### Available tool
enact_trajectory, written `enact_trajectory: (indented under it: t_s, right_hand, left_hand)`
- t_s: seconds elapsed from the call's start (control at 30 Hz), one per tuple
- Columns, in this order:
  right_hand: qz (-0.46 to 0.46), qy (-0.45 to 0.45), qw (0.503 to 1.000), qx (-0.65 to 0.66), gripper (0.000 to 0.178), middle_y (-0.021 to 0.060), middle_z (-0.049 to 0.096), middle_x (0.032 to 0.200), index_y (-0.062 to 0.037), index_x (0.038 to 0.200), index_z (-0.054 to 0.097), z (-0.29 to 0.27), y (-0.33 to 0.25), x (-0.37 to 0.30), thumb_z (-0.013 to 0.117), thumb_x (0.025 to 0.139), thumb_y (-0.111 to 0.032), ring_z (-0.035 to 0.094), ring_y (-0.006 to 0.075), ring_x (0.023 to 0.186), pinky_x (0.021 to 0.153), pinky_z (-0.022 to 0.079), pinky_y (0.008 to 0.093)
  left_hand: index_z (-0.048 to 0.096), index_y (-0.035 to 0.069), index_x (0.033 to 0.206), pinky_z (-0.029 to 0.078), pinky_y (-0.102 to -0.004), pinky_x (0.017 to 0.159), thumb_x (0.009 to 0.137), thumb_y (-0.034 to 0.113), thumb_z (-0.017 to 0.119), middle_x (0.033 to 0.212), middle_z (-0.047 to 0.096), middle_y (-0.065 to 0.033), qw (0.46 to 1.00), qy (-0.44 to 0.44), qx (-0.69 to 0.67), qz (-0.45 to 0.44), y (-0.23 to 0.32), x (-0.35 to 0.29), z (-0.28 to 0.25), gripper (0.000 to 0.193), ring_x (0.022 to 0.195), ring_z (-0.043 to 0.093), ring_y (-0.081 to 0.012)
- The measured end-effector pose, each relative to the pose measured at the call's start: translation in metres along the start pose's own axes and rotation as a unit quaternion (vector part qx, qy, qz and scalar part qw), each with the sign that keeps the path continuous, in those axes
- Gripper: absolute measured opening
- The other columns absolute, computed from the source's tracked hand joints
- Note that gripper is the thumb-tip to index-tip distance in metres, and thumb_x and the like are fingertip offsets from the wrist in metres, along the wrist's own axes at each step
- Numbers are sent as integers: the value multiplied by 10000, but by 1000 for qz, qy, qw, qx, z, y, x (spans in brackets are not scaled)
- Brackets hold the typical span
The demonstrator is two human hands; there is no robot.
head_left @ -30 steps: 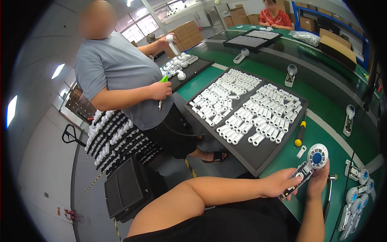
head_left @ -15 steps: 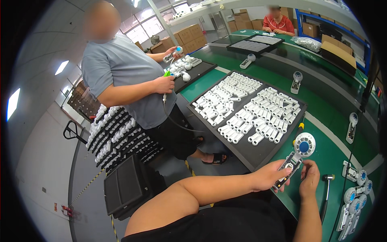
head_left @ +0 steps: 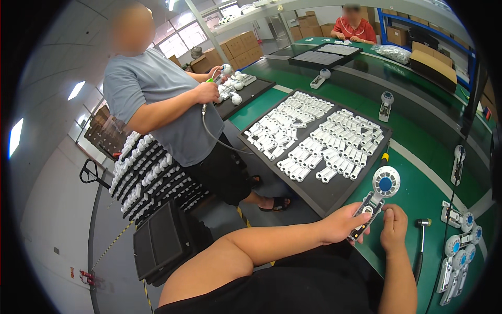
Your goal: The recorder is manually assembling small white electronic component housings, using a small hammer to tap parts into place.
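My left hand (head_left: 340,224) is closed around the handle of a white handheld fan (head_left: 366,212). The fan's round grilled head with a blue centre points up and away from me, and its handle shell is off, baring the parts inside. Beside the fan's neck is my right hand (head_left: 393,227), fingers curled in and fingertips close to it; whatever they may hold is hidden. A hammer (head_left: 421,246) lies on the green bench (head_left: 413,180) to the right of that hand. Farther right lie several more handheld fans (head_left: 459,257) with blue centres.
Left of the bench centre, a dark tray (head_left: 334,194) carries rows of white handle shells (head_left: 342,144). Single fans (head_left: 386,106) stand along a dark conveyor strip. A co-worker in grey (head_left: 157,99) works at the left; a person in red (head_left: 354,30) sits far back. Black crates (head_left: 166,243) stand on the floor.
My right fingers have drawn in closer to the fan's neck. The fan stays in my left hand. At the left, the co-worker's hands have come closer together. My view has shifted slightly.
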State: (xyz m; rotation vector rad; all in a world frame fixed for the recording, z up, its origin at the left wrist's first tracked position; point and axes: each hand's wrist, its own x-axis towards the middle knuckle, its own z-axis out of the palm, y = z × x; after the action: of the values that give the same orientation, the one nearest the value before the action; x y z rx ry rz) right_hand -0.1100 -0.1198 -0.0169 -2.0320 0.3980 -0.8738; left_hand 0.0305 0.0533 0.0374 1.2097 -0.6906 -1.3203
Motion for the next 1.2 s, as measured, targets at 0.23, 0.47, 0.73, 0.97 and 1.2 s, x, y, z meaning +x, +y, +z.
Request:
enact_trajectory:
  t_s: [0.23, 0.47, 0.73, 0.97, 1.2]
  right_hand:
    - [11, -26, 998, -63, 190, 217, 720, 925, 5, 984, 733, 1, -4, -3, 646, 991, -163, 696, 408, 857, 770, 544, 458]
    - [17, -73, 993, -86, 187, 189, 731, 955, -23, 1001, 741, 14, -1, 6, 677, 981, -197, 707, 392, 900, 804, 559, 468]
    - [20, -82, 992, -95, 199, 165, 740, 958, -45, 998, 743, 8, -1, 3, 676, 973, -231, 709, 392, 908, 794, 567, 488]
    - [7, -104, 989, -110, 203, 152, 739, 937, -74, 937, 727, 13, 7, 1, 644, 966, -258, 721, 390, 894, 777, 583, 518]
    - [43, -134, 983, -115, 194, 152, 723, 903, -63, 907, 693, 8, 4, 4, 650, 957, -245, 721, 396, 838, 738, 586, 533]
  left_hand:
    - [504, 52, 1314, 574, -316, 595, 1132, 291, 551, 1010, 701, -120, 999, 2, 0, 34, -13, 4, -6, 305, 751, 711, -197]
    - [505, 40, 1331, 582, -341, 603, 1089, 189, 591, 1034, 714, -130, 997, 66, -40, 17, 7, 5, -29, 297, 771, 730, -221]
    - [541, 27, 1318, 568, -344, 816, 894, 110, 836, 1110, 680, -77, 982, 51, 141, 111, 59, 115, -25, 522, 948, 678, -177]
    - [563, 13, 1296, 538, -364, 825, 864, 83, 822, 1087, 674, -78, 961, 37, 255, 100, 67, 290, 18, 509, 934, 657, -197]
    - [611, 11, 1264, 544, -407, 878, 894, 197, 787, 1139, 685, -123, 900, 40, 405, 159, 60, 413, 40, 450, 1023, 661, -254]
